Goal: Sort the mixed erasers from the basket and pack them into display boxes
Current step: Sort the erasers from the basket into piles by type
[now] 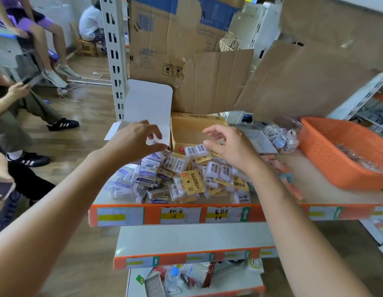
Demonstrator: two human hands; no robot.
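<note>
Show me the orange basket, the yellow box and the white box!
orange basket (327,159), head view, on its holed side wall.
yellow box (186,132), head view, on its bare inside.
white box (148,99), head view, on its raised lid.

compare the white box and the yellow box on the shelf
The white box is plain, the yellow box carries print. The white box has a tall rounded lid standing up; the yellow box shows only a low back flap. Both stand open, side by side.

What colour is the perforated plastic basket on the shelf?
Orange, seen in the head view: perforated plastic basket.
</note>
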